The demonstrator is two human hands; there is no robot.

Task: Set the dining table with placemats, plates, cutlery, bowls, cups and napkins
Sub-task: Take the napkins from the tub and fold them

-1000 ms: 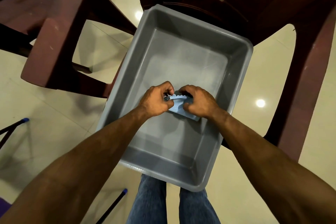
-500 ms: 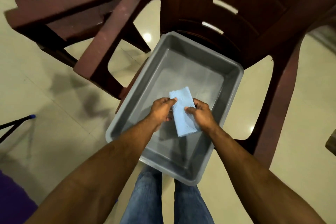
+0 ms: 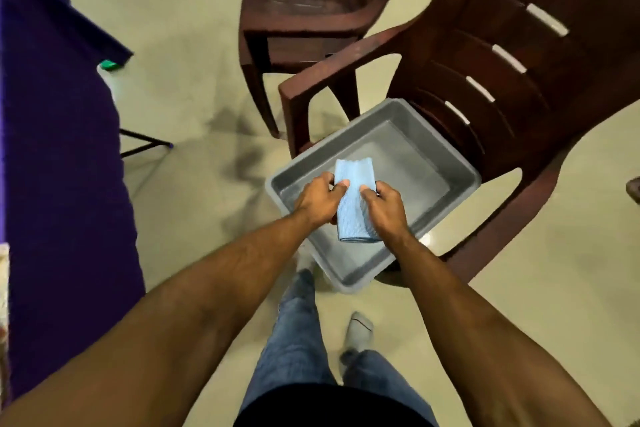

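Head view, looking down past two bare forearms at a pale tiled floor. Along the left edge of the frame hangs a dark purple tablecloth (image 3: 62, 135), probably covering the dining table to be set. Just left of centre, the left hand (image 3: 317, 199) curls around one long edge of a folded light blue napkin (image 3: 353, 201), thumb on top and fingers underneath. The napkin sits at the centre of the frame, held flat and lengthwise, lifted clear above a grey plastic tub (image 3: 433, 163). Just right of centre, the right hand (image 3: 384, 206) grips the opposite long edge the same way. Holding it from both sides likely keeps the fold neat while it is carried. No other item shows in the tub, which seems to be where the table things were stored, and it rests on the seat of a dark red plastic chair (image 3: 519, 55) filling the upper right. A second matching chair (image 3: 298, 21) stands at upper centre. Jeans and a grey-socked foot (image 3: 360, 331) show at lower centre.
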